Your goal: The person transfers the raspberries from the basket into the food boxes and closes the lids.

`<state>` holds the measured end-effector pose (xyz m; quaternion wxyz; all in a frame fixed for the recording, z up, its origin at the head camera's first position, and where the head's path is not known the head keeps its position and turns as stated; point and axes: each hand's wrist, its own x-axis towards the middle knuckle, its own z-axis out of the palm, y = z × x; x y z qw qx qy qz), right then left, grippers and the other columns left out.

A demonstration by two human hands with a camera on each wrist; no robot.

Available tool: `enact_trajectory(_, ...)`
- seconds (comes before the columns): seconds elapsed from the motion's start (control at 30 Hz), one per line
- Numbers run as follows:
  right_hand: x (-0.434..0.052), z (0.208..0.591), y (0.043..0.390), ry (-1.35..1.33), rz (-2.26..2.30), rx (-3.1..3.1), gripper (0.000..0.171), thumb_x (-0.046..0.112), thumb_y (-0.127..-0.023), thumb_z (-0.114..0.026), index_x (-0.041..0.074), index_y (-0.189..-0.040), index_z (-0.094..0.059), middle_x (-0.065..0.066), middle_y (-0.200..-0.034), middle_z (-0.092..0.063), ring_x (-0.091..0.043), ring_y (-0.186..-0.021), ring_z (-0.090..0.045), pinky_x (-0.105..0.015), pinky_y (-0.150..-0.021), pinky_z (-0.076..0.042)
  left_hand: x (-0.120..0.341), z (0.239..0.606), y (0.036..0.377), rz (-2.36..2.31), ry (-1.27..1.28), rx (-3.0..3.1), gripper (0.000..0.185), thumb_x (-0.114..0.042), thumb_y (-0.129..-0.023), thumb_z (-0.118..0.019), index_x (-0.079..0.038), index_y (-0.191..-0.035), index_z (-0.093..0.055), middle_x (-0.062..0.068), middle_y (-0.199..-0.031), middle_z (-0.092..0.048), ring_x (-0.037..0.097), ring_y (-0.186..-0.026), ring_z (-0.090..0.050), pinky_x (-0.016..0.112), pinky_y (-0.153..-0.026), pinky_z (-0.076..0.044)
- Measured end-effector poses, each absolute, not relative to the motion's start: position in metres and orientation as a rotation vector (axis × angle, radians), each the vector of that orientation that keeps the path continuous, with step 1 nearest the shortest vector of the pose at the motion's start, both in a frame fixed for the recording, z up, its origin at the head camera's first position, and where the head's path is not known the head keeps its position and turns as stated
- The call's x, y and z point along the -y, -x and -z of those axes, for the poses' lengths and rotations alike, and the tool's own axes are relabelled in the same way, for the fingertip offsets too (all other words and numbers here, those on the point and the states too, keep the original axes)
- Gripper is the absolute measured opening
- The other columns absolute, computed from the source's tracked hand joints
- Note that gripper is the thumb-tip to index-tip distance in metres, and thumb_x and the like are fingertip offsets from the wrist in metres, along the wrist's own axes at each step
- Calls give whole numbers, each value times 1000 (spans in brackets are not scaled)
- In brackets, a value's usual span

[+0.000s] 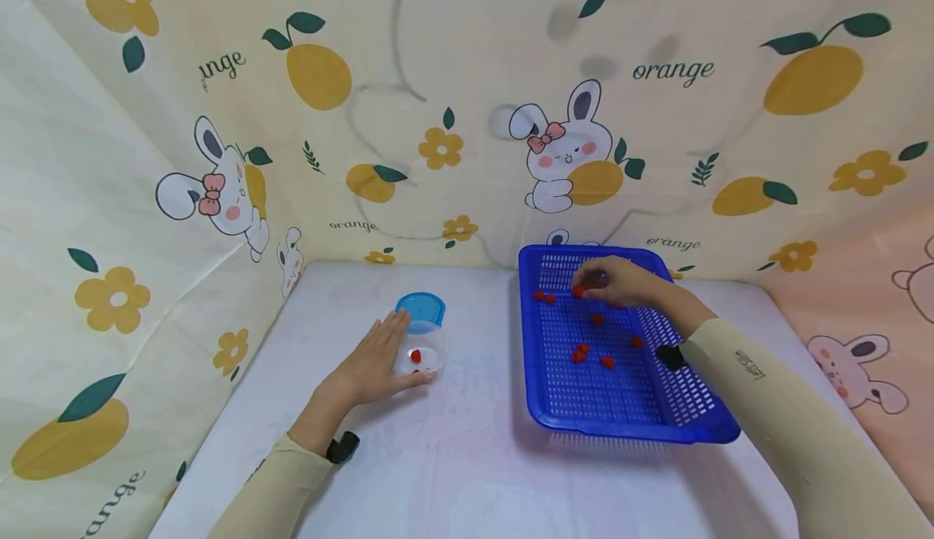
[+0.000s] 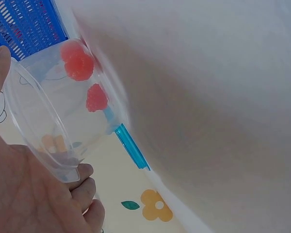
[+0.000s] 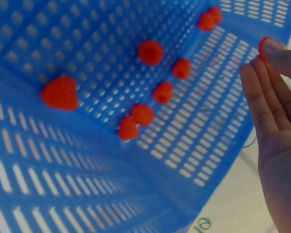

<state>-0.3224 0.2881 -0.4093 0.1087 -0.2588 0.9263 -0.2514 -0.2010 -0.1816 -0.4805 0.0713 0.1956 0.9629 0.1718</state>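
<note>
My left hand (image 1: 374,365) holds a small clear plastic container (image 2: 43,107), thumb at one side of its rim and fingers round the other. Red raspberries (image 2: 79,66) lie at the bottom of it, seen through the wall. Just behind the container is a blue lid (image 1: 422,309), its edge showing in the left wrist view. Over the far part of a blue plastic basket (image 1: 535,361), my right hand (image 1: 620,282) pinches one raspberry (image 3: 266,47) between thumb and fingertips. Several more raspberries (image 3: 151,52) are scattered on the basket's floor.
The basket has raised, slotted walls and stands to the right on a white-covered table (image 1: 467,458). A printed cloth backdrop (image 1: 467,77) with rabbits and oranges rises behind the table and at both sides.
</note>
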Motion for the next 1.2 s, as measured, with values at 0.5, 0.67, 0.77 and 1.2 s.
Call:
enact_trajectory(0.5,-250,389,304,921,985,-2591,27,5,-100,-76,6,-127,-74,-5,-124,-74,-29,-117,-70,-52,-105,-58,182,482,201,-513,-578,-2901,122,-75,-91,-68,-1,-171,-13,17,-179,-15,36,-166,-11,53,-134,-10)
enact_trajectory(0.67,-232,383,301,981,1008,-2544,25,8,-101,-76,11,-125,-75,-2,-122,-74,-26,-117,-70,-47,-104,-60,181,481,201,-519,-568,-2897,122,-74,-91,-69,-1,-171,-13,16,-179,-15,35,-166,-11,53,-134,-10)
enact_trajectory(0.77,-220,382,298,1019,1028,-2513,24,9,-101,-76,14,-124,-76,-1,-122,-74,-24,-114,-71,-45,-102,-61,182,481,201,-514,-573,-2895,123,-75,-91,-68,-1,-172,-13,16,-179,-14,35,-166,-11,52,-134,-10)
enact_trajectory(1.2,-158,382,285,1125,1095,-2351,26,5,-99,-77,7,-125,-75,-5,-122,-74,-24,-111,-71,-40,-100,-62,182,480,202,-510,-561,-2892,123,-77,-90,-67,-2,-172,-13,16,-179,-15,35,-167,-11,52,-134,-10)
